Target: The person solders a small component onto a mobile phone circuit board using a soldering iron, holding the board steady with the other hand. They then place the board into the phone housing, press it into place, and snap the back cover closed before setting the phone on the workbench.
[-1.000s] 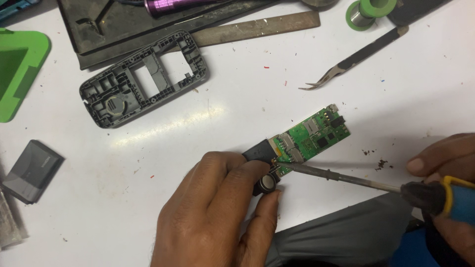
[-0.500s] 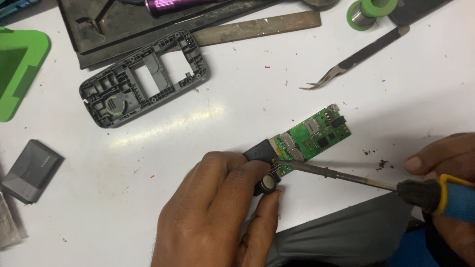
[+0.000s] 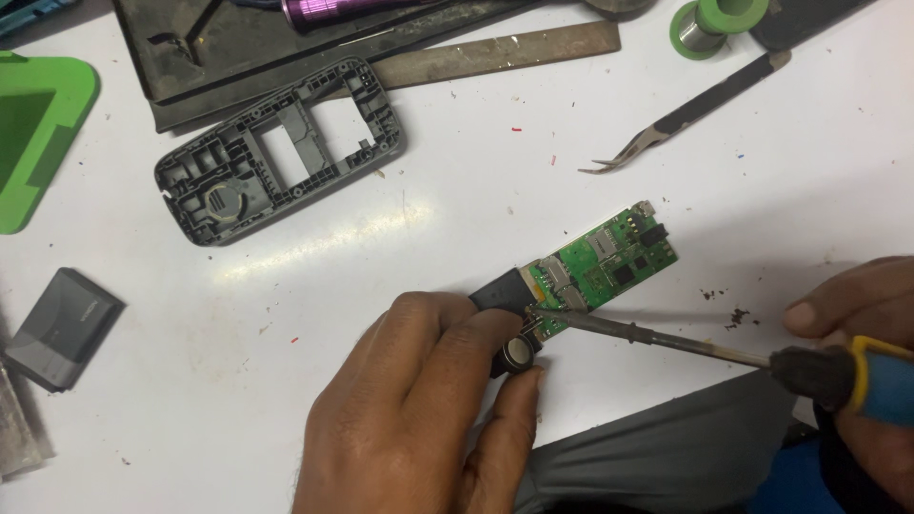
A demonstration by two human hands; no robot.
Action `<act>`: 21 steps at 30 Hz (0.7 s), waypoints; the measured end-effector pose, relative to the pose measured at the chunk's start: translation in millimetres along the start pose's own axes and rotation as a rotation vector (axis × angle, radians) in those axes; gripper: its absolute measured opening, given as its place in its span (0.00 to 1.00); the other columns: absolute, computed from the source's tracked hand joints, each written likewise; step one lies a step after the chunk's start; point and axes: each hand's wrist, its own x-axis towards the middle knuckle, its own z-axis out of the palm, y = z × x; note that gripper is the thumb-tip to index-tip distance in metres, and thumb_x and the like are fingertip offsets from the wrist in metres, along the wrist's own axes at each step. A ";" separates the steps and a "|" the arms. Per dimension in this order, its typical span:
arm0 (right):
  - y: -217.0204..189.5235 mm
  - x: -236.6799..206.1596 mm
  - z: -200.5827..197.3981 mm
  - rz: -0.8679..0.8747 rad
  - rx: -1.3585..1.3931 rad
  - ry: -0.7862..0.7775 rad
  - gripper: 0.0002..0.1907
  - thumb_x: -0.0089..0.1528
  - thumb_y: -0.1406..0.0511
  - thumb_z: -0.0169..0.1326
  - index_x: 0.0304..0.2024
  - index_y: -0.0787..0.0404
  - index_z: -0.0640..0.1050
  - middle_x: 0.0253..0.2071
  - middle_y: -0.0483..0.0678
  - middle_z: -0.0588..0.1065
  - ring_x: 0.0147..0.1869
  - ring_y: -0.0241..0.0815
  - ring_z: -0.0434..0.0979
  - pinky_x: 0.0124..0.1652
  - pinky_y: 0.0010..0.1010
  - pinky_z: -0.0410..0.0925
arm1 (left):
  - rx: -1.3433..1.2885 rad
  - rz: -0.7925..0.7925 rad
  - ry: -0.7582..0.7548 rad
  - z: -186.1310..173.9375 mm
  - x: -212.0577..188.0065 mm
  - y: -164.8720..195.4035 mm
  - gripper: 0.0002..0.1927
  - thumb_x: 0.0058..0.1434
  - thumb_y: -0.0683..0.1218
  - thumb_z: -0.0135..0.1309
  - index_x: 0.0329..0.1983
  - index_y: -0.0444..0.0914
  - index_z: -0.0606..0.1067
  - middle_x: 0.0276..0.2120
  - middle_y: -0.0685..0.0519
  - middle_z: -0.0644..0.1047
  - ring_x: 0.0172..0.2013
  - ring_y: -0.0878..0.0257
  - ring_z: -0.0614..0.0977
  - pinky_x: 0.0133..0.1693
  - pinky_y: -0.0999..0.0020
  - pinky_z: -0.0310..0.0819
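lower centre of the frame: left hand lies knuckles-up on the white table, fingers close together and curled, thumb and fingertips pinching the near end of a green circuit board, where a small round silver part and a black block sit against the fingertips.

the board lies flat just right of centre, tilted toward the upper right, its far end free of the hand.

right edge of the frame: right hand grips a soldering iron by its blue, yellow-ringed handle, fingers wrapped around it, thumb on top. the thin metal shaft runs left across the table and its tip touches the board's near end, right beside the left fingertips.

upper right: curved tweezers on the table, well apart from the board; a green spool at the top edge.

upper left: grey plastic phone frame, beside a flat metal file and a dark tray. a green holder at the left edge; a small grey block at lower left.

grey cloth below the table edge, lower right.
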 end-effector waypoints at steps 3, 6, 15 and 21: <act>11.1 -4.8 4.0 0.024 0.004 0.002 0.13 0.72 0.58 0.48 0.41 0.61 0.73 0.35 0.50 0.74 0.35 0.38 0.77 0.41 0.30 0.73 | 0.001 -0.002 -0.002 0.4 0.2 0.1 0.13 0.54 0.41 0.65 0.42 0.34 0.80 0.37 0.48 0.78 0.38 0.61 0.85 0.38 0.65 0.81; 19.9 -7.9 6.4 0.045 0.008 0.012 0.13 0.73 0.58 0.48 0.41 0.62 0.73 0.35 0.50 0.74 0.35 0.38 0.76 0.41 0.30 0.72 | 0.004 -0.001 0.001 0.6 0.1 0.1 0.13 0.54 0.41 0.65 0.42 0.34 0.80 0.37 0.48 0.78 0.38 0.61 0.85 0.38 0.65 0.81; 16.9 -6.9 6.3 0.055 0.008 0.045 0.14 0.75 0.57 0.46 0.43 0.62 0.72 0.34 0.50 0.73 0.34 0.39 0.75 0.41 0.31 0.72 | 0.002 -0.013 -0.014 0.3 -0.3 -0.1 0.13 0.55 0.42 0.65 0.42 0.34 0.80 0.37 0.48 0.78 0.37 0.62 0.85 0.37 0.66 0.81; 8.9 -2.7 4.8 0.055 0.011 0.064 0.15 0.76 0.57 0.46 0.44 0.63 0.72 0.34 0.51 0.73 0.34 0.40 0.75 0.41 0.31 0.72 | -0.003 -0.010 0.006 -0.3 -0.4 0.6 0.12 0.55 0.42 0.65 0.42 0.34 0.80 0.37 0.49 0.78 0.38 0.60 0.85 0.39 0.64 0.81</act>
